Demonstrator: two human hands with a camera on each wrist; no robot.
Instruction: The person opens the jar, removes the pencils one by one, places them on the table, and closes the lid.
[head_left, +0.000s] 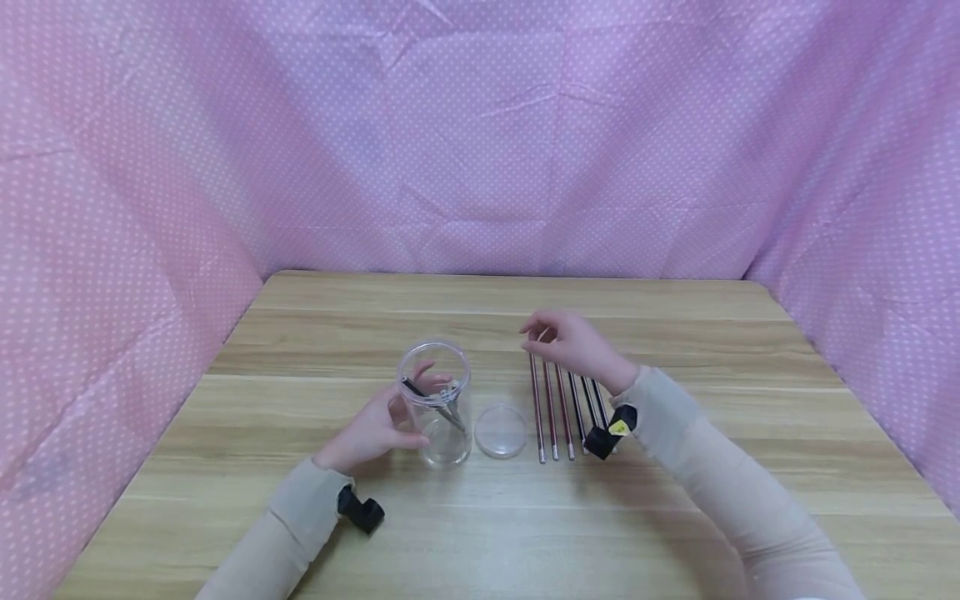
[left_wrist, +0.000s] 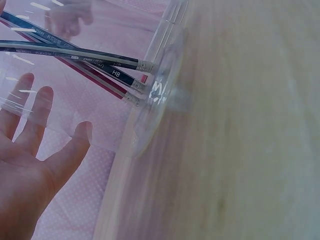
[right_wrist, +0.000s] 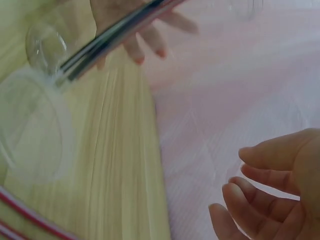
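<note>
My left hand [head_left: 371, 427] cups the left side of a clear plastic jar [head_left: 444, 450], thumb in front and fingers behind it. The jar stands upright on the table. Inside lean several dark pencils [left_wrist: 100, 55] and a red one [left_wrist: 97, 79], their silver ends down near the base in the left wrist view. To the right, my right hand [head_left: 573, 343] hovers over the far ends of a row of pencils, three dark red [head_left: 552, 417] and several black [head_left: 577, 408]. Its fingers [right_wrist: 257, 207] are loosely bent, thumb tip near the forefinger, and no pencil shows between them.
A round clear lid [head_left: 501, 431] lies flat between the jar and the row of pencils. The wooden table [head_left: 337, 312] has a pink dotted cloth [head_left: 480, 150] hanging behind it and at both sides. Each wrist carries a small black camera [head_left: 360, 510].
</note>
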